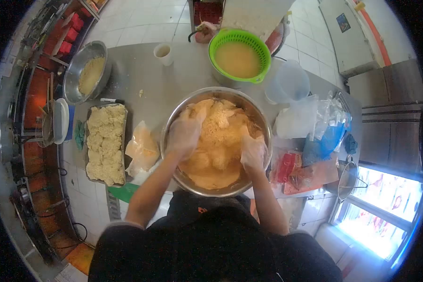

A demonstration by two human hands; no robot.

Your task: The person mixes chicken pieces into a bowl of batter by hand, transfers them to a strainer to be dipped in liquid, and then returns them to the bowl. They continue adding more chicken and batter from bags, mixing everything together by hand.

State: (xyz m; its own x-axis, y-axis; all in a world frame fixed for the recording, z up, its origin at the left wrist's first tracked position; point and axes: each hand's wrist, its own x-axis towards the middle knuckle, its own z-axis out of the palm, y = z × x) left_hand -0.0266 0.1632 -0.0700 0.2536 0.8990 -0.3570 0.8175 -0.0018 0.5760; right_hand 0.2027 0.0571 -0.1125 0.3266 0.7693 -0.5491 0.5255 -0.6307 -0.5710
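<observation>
- Where the grey steel bench (145,80) carries everything, the big round steel mixing bowl (211,192) sits at its near edge, filled with crumbly yellow-orange dough (218,160).
- Left of that bowl lies the rectangular metal tray (85,150) of pale lumps.
- Beyond the bowl stands the round green plastic colander (267,58).
- Inside the bowl's left side, the gloved left hand (183,134) lies spread on the dough.
- Inside its right side, the gloved right hand (253,152) sinks into the dough; I cannot tell whether its fingers are closed.
</observation>
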